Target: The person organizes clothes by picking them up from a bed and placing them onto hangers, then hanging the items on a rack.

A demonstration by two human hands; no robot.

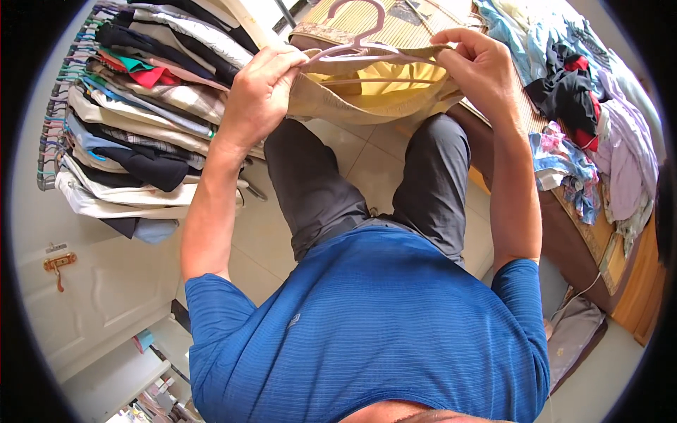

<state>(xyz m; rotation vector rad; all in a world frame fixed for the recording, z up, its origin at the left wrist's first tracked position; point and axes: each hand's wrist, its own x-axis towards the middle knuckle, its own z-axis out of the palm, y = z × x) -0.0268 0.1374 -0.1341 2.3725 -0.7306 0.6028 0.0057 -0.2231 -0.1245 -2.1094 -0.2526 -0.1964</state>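
Observation:
A yellow-beige garment [359, 103] hangs stretched between my hands, above my knees. My left hand [264, 90] grips one end of its upper edge, with thumb and fingers pinched together. At the other end, my right hand [476, 69] pinches the edge near the hanger's shoulder. A pale pink plastic clothes hanger [365, 42] sits inside the garment's opening, its hook pointing up and away from me. The hanger's lower bar shows across the yellow inside. Most of the garment below the opening is hidden from view.
On the left, a clothes rack [46, 132] carries many garments on hangers. A bed with a woven bamboo mat [428, 18] stands ahead and to the right. Heaped on it are loose clothes [619, 153]. A white door [100, 285] is at lower left, above the tiled floor [259, 222].

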